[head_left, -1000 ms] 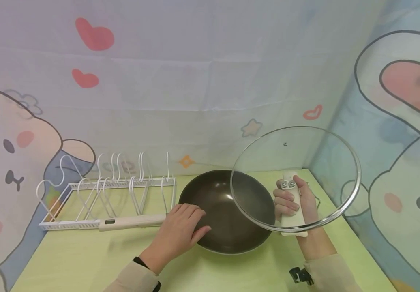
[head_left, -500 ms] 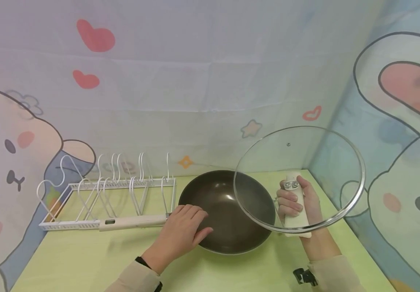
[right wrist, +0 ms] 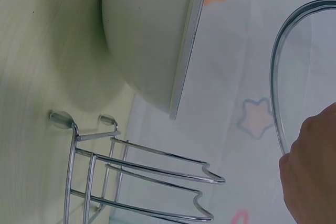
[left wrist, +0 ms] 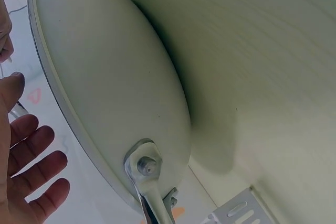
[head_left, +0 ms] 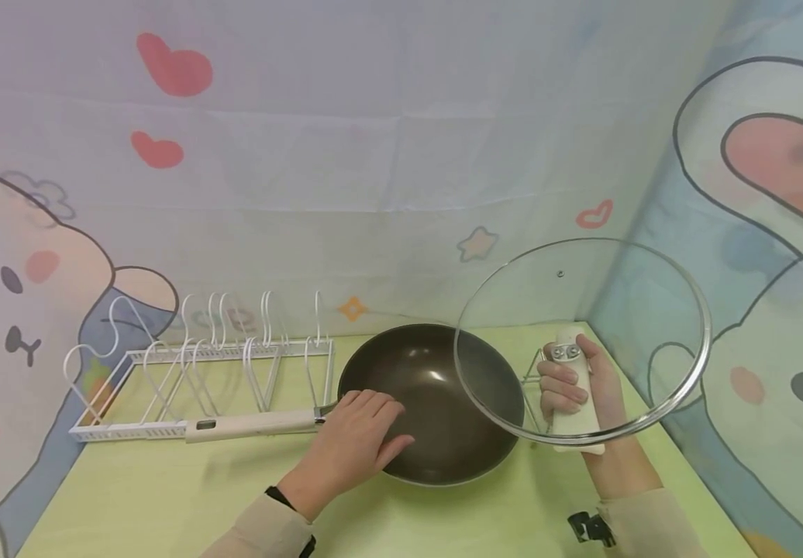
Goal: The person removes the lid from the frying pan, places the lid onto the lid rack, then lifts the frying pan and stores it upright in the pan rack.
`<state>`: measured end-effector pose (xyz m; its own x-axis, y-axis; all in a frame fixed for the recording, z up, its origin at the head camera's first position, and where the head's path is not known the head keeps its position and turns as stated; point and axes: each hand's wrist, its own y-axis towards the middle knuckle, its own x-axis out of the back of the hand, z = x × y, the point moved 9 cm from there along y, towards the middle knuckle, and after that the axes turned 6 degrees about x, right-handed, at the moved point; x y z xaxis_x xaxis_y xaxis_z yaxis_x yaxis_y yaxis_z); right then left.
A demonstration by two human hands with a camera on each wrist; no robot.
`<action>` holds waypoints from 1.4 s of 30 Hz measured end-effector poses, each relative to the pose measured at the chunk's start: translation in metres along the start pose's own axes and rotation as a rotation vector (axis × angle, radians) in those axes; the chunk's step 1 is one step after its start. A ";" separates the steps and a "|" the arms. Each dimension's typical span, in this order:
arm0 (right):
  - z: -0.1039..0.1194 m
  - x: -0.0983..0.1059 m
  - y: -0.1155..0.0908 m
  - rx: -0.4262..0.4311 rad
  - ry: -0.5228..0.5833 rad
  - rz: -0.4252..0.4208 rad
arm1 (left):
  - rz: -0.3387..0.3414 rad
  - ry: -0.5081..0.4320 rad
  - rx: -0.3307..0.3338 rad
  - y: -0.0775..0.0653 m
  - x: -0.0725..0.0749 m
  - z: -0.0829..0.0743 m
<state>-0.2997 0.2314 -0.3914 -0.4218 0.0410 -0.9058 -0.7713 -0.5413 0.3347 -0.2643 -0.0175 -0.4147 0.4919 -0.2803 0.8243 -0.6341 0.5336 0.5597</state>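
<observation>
A wok (head_left: pixel 436 434) with a dark inside and pale outside stands on the table, its cream handle (head_left: pixel 255 425) pointing left. My left hand (head_left: pixel 356 434) hovers over the wok's left rim near the handle joint. Its fingers are loosely bent and hold nothing; in the left wrist view the fingers (left wrist: pixel 44 174) hang apart from the rim. To the right of the wok, my right hand (head_left: pixel 572 387) grips the cream handle of a round glass lid (head_left: pixel 513 310). The lid is raised and tilted, with its metal rim partly overlapping the wok in the head view.
A white wire rack (head_left: pixel 157 430) stands at the left, behind the wok's handle. A small chrome wire rack (right wrist: pixel 152 169) stands right of the wok, mostly hidden behind the lid and right hand in the head view. Printed cloth (head_left: pixel 401 155) walls the table's back and sides.
My right hand has carried the lid a little to the right, showing more of the chrome rack. The left hand has shifted only slightly, and the wok stays in place.
</observation>
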 end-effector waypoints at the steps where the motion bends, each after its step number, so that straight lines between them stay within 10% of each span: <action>1: 0.001 0.000 0.000 0.004 -0.002 -0.010 | -0.002 -0.003 0.000 0.001 0.000 -0.001; 31: 0.012 -0.003 -0.009 -0.020 -0.021 -0.022 | 0.019 -0.029 -0.042 0.020 -0.010 -0.020; 42: 0.020 -0.006 -0.010 -0.026 -0.044 -0.040 | 0.189 -0.042 -0.002 0.037 -0.027 -0.030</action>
<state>-0.2984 0.2533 -0.3841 -0.4118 0.0996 -0.9058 -0.7755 -0.5604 0.2909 -0.2830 0.0334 -0.4189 0.3392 -0.2077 0.9175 -0.7115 0.5814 0.3946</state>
